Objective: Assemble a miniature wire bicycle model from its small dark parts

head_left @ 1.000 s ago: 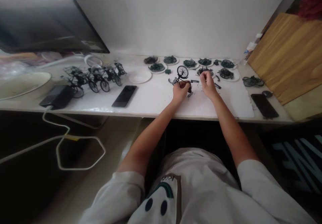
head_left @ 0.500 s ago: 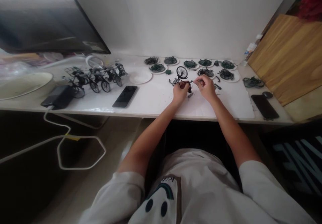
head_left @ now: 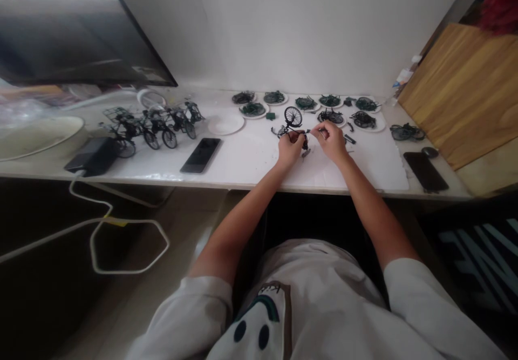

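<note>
from the head view, my left hand (head_left: 290,147) is closed round the frame of a half-built model bike (head_left: 292,127), holding it just above the table (head_left: 251,157) with its spoked wheel (head_left: 293,116) standing up beyond my knuckles. my right hand (head_left: 332,140) sits just beside it, fingertips pinched on a small part (head_left: 313,131) that meets the bike's frame; the part is too small for me to say what it is, maybe a thin bar.

the bike looks light and stiff but delicate. the spokes and thin tubes would likely bend or snap under a squeeze, so i judge the frame near the middle is the place to grip, never the wheel. the small part seems slippery and easy to drop, best held by its ends with the fingertips.

beyond my hands runs a row of white plates (head_left: 253,109) heaped with dark green parts, stretching off to my right. a bare plate (head_left: 225,123) lies to the left of my left hand. further left a black phone (head_left: 200,155) lies flat, then a cluster of finished bikes (head_left: 156,123) standing upright, then a black adapter (head_left: 93,156) with a white cable hanging off the edge. well to the right of my right hand lies another phone (head_left: 426,170), with a wooden board (head_left: 461,90) leaning behind it.
</note>
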A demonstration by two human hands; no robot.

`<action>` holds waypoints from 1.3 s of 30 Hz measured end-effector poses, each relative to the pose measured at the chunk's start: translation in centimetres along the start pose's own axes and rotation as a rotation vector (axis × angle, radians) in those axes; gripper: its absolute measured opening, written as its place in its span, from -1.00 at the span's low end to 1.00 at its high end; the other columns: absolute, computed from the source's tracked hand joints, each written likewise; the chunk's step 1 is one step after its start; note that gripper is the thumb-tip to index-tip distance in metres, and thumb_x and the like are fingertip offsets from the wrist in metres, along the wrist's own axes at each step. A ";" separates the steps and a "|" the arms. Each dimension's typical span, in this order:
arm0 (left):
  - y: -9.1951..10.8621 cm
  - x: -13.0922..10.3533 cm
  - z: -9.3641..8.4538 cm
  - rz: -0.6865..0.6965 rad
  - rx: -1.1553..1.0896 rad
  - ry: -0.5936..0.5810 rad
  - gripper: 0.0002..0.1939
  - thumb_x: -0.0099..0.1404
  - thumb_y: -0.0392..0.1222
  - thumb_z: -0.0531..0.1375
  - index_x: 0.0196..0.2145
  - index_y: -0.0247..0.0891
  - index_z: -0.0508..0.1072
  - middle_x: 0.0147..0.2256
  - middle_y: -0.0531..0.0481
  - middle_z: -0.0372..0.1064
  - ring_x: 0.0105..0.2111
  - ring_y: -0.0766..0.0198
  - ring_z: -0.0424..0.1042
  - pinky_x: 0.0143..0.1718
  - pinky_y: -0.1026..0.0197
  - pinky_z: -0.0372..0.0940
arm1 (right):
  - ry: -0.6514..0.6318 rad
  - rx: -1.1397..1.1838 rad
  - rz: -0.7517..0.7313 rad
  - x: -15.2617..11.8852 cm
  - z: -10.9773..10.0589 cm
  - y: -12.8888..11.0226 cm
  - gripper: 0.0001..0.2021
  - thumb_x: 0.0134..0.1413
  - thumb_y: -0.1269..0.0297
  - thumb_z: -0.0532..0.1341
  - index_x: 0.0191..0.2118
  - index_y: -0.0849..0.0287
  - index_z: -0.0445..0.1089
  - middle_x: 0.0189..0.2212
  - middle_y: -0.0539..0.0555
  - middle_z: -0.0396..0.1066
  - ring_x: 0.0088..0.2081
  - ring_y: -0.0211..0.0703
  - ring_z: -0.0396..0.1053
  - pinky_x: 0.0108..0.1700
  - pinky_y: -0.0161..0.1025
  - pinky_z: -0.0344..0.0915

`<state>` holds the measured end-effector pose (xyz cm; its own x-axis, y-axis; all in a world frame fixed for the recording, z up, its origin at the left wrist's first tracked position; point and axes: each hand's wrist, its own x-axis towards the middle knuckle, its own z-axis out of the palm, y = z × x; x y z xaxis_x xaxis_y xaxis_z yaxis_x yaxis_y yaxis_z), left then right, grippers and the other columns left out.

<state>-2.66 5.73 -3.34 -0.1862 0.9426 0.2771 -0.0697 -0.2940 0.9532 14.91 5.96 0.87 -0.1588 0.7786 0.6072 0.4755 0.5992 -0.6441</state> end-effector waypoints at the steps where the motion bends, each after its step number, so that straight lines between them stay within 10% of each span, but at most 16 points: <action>1: 0.0 0.0 0.0 0.002 -0.003 -0.002 -0.84 0.28 -0.18 0.36 -0.18 -0.26 0.65 -0.35 -0.04 0.62 -0.36 0.26 0.59 -0.23 0.23 0.46 | -0.002 0.000 0.004 0.0 0.0 0.0 -0.59 0.33 -0.24 0.32 -0.24 0.03 0.48 -0.38 0.03 0.27 -0.34 -0.09 0.15 -0.18 -0.13 0.22; 23: 1.4 -0.7 -0.1 0.074 0.162 0.062 -0.89 0.36 -0.26 0.34 -0.15 -0.24 0.62 -0.35 -0.04 0.60 -0.37 0.25 0.55 -0.21 0.23 0.39 | -0.108 -0.195 -0.051 -0.7 0.6 -0.2 -0.78 0.39 0.05 0.27 -0.04 0.05 0.36 -0.06 0.20 0.54 -0.16 0.01 0.46 -0.11 -0.12 0.30; 39: 0.6 -0.4 -0.4 0.187 0.327 0.062 -0.87 0.35 -0.27 0.33 -0.14 -0.26 0.61 -0.46 0.00 0.51 -0.43 0.21 0.52 -0.27 0.19 0.40 | -0.090 -0.250 -0.071 -0.5 0.3 0.0 -0.50 0.46 -0.28 0.11 -0.21 0.07 0.43 -0.31 0.16 0.56 -0.31 -0.02 0.41 -0.19 -0.13 0.23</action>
<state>-3.03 5.12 -2.95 -0.2255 0.8632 0.4517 0.2853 -0.3848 0.8778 14.70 5.60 0.41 -0.2701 0.7566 0.5955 0.6577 0.5966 -0.4598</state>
